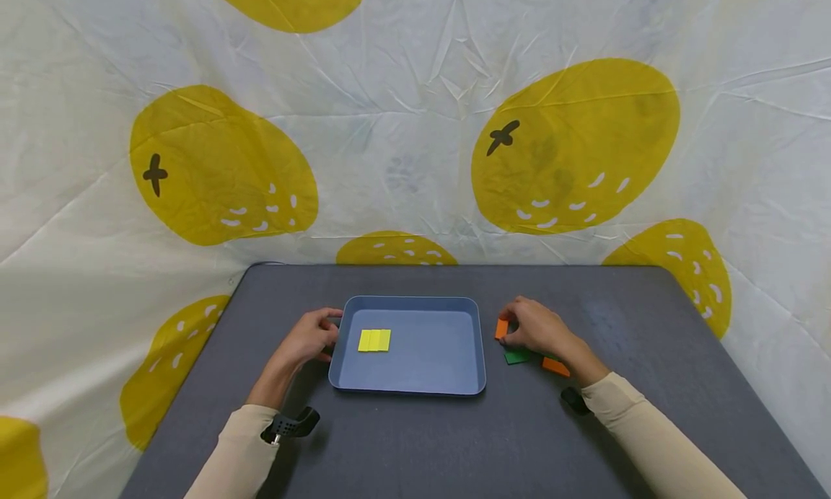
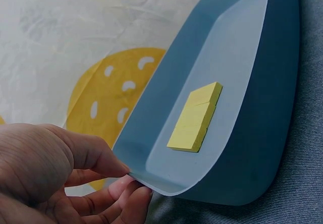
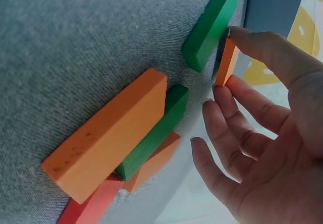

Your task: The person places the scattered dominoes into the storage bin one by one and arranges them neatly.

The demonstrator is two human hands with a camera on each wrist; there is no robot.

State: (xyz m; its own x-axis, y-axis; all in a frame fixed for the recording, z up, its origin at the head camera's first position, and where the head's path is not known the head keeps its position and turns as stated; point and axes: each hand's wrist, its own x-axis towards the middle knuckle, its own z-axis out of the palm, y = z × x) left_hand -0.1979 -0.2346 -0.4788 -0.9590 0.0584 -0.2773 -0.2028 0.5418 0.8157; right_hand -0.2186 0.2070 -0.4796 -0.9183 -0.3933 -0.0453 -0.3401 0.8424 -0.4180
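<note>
With thumb and fingertips, my left hand [image 1: 309,337] pinches the left rim of a shallow blue-grey tray [image 1: 431,355]. Several yellow wooden blocks [image 1: 374,340] lie flat against one another in the tray's left half. Beyond the tray's right side, my right hand [image 1: 537,327] holds an orange block [image 3: 228,62] between thumb and index finger; its other fingers are spread and loosely bent. Close to that hand lies a green block [image 3: 209,30] on its own. A larger-looking orange block [image 3: 108,133] rests with another green block [image 3: 154,135] beside it.
A red block [image 3: 91,206] and one more orange piece [image 3: 153,167] lie in the same loose group, partly covered by their neighbours. Everything stands on a dark grey table [image 1: 415,448]. Behind it hangs a white cloth [image 1: 402,160] with yellow fruit shapes.
</note>
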